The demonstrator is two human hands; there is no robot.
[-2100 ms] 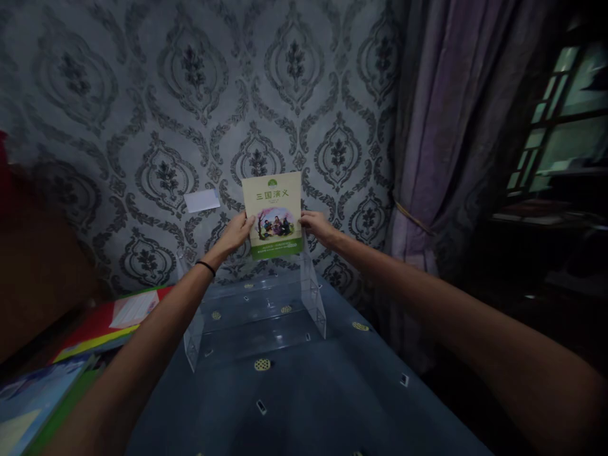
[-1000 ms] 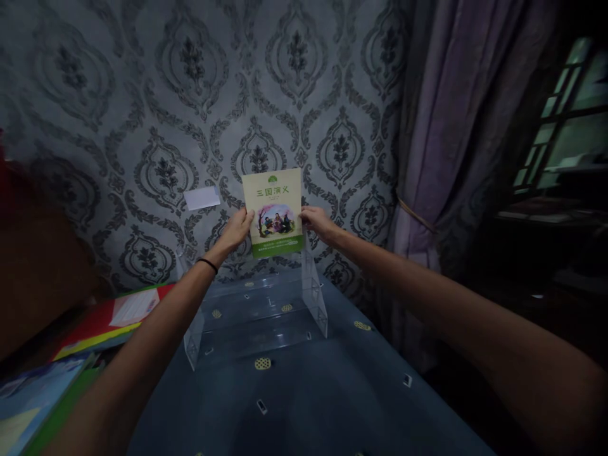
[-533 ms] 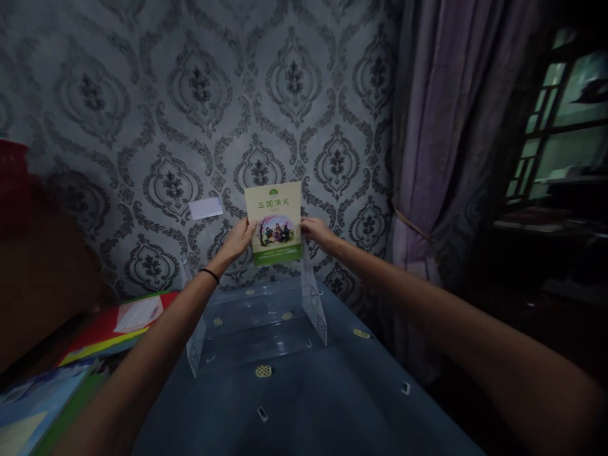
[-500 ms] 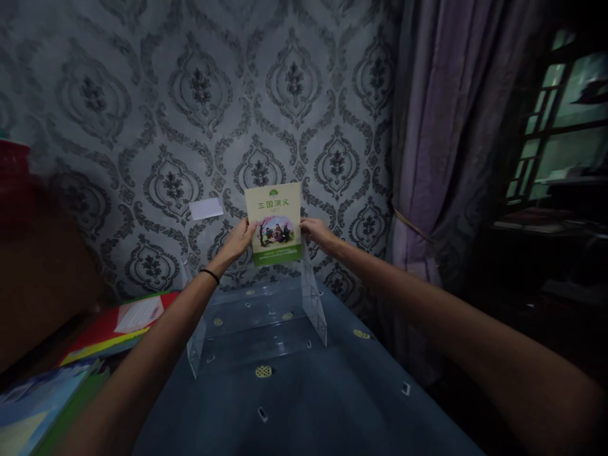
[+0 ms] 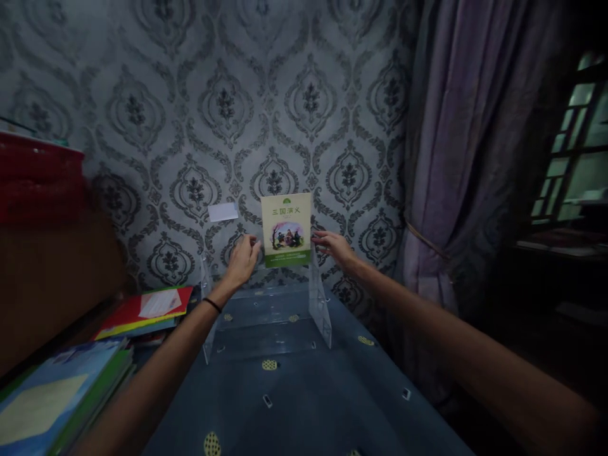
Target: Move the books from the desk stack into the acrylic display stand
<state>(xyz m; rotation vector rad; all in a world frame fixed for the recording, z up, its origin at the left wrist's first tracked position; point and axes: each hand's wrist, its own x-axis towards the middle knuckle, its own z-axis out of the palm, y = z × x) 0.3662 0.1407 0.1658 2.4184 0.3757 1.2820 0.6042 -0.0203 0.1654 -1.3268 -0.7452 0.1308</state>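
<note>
A cream book with a green lower band and a picture of seated figures stands upright at the back of a clear plastic rack. Just off the book's left edge is my left hand, its fingers apart and nothing in them. On the other side, my right hand is open, with its fingertips close by the right edge; whether they still touch it I cannot tell. The rack's tiers are see-through, and my left forearm hides part of its left side panel.
The rack stands on a dark blue patterned tablecloth against a wallpapered wall. To the left lie a red and yellow book, a stack of blue and green books and a brown box. A purple curtain hangs at right.
Both hands have loosened from the book and moved apart from its sides. The book now stands without being gripped. The view has shifted a little to the left.
</note>
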